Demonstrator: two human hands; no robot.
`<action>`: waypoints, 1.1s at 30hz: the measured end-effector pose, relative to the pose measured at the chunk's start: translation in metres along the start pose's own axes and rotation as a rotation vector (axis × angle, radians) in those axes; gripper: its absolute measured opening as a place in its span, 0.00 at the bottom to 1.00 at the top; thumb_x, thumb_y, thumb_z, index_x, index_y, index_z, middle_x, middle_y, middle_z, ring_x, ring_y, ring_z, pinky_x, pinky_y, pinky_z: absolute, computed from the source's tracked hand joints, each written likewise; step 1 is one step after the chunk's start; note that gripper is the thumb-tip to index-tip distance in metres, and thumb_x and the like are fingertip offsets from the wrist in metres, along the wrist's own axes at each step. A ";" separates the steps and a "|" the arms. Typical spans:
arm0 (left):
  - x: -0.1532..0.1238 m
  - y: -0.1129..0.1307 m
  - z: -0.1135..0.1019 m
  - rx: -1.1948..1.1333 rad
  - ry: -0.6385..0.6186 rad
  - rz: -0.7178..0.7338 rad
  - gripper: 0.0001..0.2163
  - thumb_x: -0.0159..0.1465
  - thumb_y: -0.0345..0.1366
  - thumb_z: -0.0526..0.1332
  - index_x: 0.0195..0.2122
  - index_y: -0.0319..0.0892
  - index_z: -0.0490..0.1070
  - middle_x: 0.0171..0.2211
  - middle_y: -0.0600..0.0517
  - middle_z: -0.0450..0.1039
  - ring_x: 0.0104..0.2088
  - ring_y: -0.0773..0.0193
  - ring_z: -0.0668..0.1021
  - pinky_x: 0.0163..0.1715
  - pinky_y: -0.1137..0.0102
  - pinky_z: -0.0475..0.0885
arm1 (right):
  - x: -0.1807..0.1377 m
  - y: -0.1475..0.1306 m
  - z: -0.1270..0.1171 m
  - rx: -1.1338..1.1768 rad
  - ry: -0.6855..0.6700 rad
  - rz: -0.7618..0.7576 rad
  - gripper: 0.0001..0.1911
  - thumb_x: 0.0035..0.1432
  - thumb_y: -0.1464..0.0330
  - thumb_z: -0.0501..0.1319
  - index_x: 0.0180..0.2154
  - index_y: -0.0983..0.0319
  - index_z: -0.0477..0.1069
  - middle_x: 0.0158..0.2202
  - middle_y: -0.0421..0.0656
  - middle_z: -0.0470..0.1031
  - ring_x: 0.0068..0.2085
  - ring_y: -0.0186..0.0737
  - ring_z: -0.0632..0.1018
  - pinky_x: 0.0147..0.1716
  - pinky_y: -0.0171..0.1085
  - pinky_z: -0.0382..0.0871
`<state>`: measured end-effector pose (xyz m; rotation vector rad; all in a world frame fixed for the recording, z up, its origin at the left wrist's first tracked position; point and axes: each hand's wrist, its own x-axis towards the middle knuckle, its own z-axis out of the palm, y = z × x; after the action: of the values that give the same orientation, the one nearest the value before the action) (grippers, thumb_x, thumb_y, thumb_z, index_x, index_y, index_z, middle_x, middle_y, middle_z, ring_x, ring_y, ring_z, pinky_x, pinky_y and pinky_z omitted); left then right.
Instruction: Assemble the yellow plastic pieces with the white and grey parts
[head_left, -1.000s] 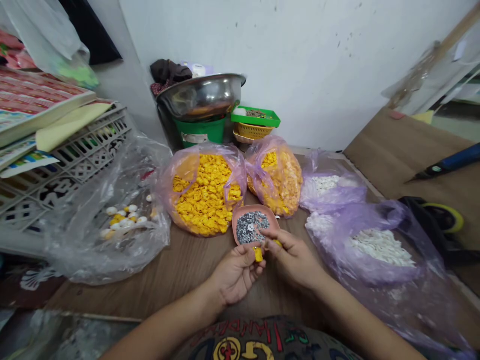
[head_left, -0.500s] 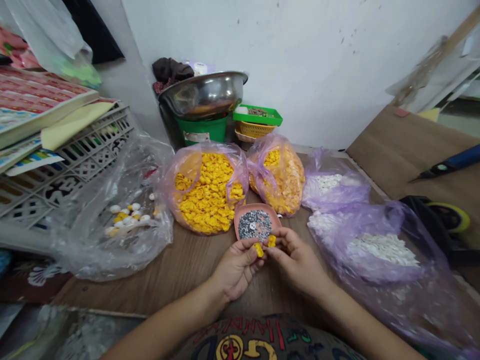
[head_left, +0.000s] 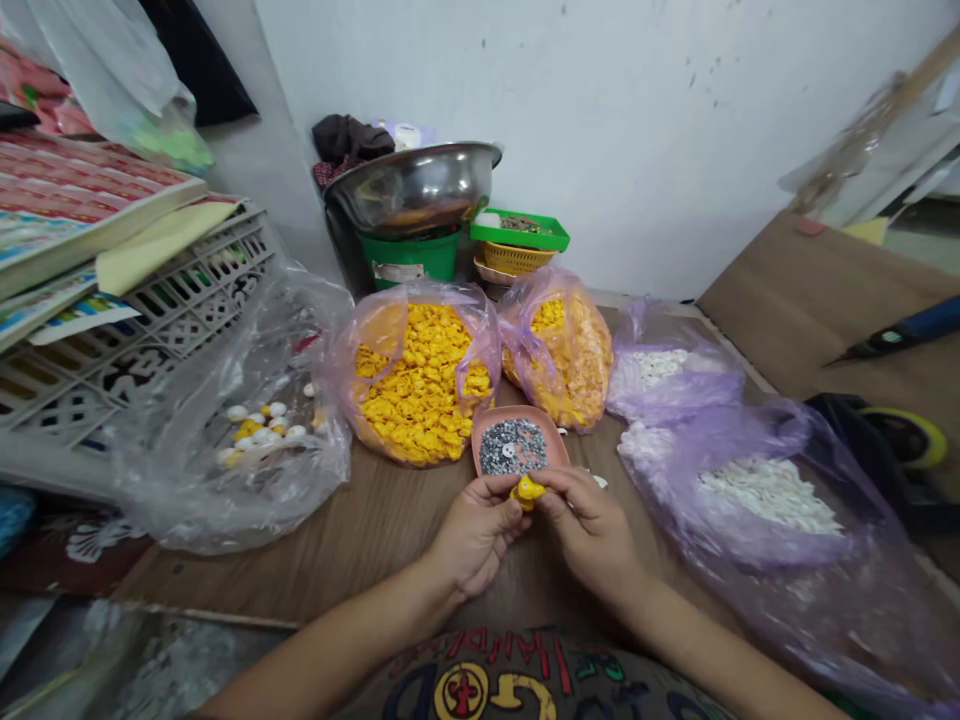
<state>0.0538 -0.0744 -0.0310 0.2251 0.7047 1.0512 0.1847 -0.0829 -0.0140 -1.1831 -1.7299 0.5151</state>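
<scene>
My left hand (head_left: 476,535) and my right hand (head_left: 589,530) meet over the wooden table (head_left: 360,540), fingers pinched together on a small yellow plastic piece (head_left: 527,491). Just beyond the fingertips sits a small pink dish (head_left: 513,446) filled with tiny grey parts. Behind the dish stand two purple bags of yellow pieces, a large bag (head_left: 416,380) on the left and a second bag (head_left: 564,345) to its right.
Two purple bags of white pieces (head_left: 757,490) (head_left: 660,372) lie to the right. A clear bag (head_left: 247,430) with several white and yellow pieces lies at left beside a white crate (head_left: 150,320). A steel bowl (head_left: 412,185) on a green bucket stands at the back wall.
Half a second ago each hand held its own yellow piece, slightly apart. Now the hands have closed together and the pieces meet as one between the fingertips.
</scene>
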 end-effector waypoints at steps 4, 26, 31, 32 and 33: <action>0.000 -0.001 -0.001 -0.016 -0.040 0.027 0.16 0.33 0.28 0.73 0.24 0.37 0.72 0.23 0.54 0.76 0.23 0.72 0.75 0.25 0.79 0.71 | -0.001 0.000 0.010 0.053 0.003 0.018 0.09 0.55 0.70 0.56 0.35 0.57 0.73 0.33 0.43 0.74 0.36 0.38 0.74 0.37 0.38 0.70; 0.000 -0.003 -0.003 0.032 0.034 0.109 0.16 0.34 0.31 0.73 0.26 0.38 0.73 0.23 0.54 0.76 0.23 0.71 0.76 0.25 0.77 0.71 | 0.000 -0.002 0.007 0.177 0.001 0.221 0.08 0.51 0.69 0.57 0.32 0.57 0.75 0.31 0.42 0.77 0.34 0.39 0.76 0.35 0.39 0.71; 0.002 -0.004 -0.005 0.047 0.032 0.107 0.15 0.35 0.31 0.72 0.25 0.38 0.73 0.22 0.53 0.76 0.22 0.72 0.74 0.25 0.76 0.70 | 0.001 0.002 0.010 0.315 -0.031 0.447 0.09 0.49 0.65 0.59 0.32 0.59 0.75 0.32 0.43 0.78 0.34 0.41 0.77 0.36 0.42 0.71; 0.003 -0.005 -0.005 0.049 0.037 0.107 0.15 0.35 0.31 0.73 0.25 0.37 0.73 0.22 0.53 0.76 0.22 0.71 0.74 0.25 0.76 0.70 | 0.001 0.004 0.011 0.341 -0.035 0.483 0.09 0.49 0.64 0.59 0.32 0.59 0.75 0.32 0.43 0.78 0.34 0.42 0.77 0.37 0.42 0.71; 0.003 -0.005 -0.005 0.050 0.043 0.106 0.15 0.34 0.31 0.73 0.25 0.37 0.74 0.22 0.53 0.76 0.22 0.71 0.74 0.25 0.76 0.70 | 0.001 0.005 0.012 0.359 -0.039 0.507 0.10 0.48 0.64 0.59 0.33 0.60 0.75 0.32 0.43 0.78 0.34 0.42 0.77 0.37 0.43 0.70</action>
<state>0.0551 -0.0751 -0.0383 0.2864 0.7655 1.1432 0.1763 -0.0782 -0.0230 -1.3452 -1.2847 1.1086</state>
